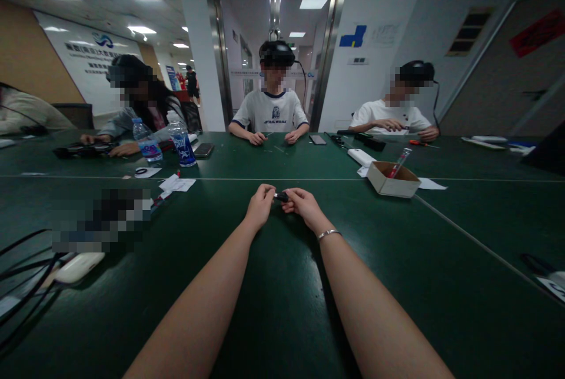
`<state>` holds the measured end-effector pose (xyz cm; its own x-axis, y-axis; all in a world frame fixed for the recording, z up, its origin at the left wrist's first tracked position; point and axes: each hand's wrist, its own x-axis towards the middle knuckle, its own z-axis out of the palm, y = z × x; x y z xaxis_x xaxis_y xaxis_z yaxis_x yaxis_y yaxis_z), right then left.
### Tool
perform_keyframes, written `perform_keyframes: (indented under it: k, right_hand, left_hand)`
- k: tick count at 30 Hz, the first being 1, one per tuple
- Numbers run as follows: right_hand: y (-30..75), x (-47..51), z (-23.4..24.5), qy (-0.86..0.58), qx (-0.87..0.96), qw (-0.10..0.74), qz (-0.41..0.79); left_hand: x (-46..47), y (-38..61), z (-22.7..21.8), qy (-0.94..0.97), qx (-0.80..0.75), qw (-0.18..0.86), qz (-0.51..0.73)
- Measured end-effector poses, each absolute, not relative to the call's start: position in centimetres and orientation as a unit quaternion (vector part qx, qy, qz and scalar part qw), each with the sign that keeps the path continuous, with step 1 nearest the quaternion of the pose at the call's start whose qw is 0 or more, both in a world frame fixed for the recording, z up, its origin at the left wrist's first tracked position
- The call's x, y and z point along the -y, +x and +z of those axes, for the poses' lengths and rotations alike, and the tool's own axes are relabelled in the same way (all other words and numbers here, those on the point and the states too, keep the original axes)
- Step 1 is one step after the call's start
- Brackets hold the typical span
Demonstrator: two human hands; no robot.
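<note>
Both my forearms reach forward over the dark green table (pixel 282 285). My left hand (pixel 259 205) and my right hand (pixel 303 205) meet at the table's middle, fingers pinched together on a small black part (pixel 281 196) held between them. It is too small to name further. A silver bracelet (pixel 329 233) circles my right wrist.
A small open cardboard box (pixel 392 179) with a red-tipped tool stands to the right. Two water bottles (pixel 180 142), paper slips (pixel 177 183) and a phone (pixel 203 149) lie at the left. A white device (pixel 78 267) with black cables sits near left. Three people sit across the table.
</note>
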<state>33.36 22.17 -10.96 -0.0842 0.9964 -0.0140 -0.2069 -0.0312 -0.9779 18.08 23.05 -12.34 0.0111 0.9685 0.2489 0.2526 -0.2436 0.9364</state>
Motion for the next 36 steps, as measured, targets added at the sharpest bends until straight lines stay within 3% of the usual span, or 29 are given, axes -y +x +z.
perform_keyframes:
  k: [36]
  right_hand:
    - [33.22, -21.7, -10.42, -0.433, 0.458, 0.523, 0.574]
  left_hand:
    - [-22.56, 18.17, -11.92, 0.63, -0.49, 0.365, 0.479]
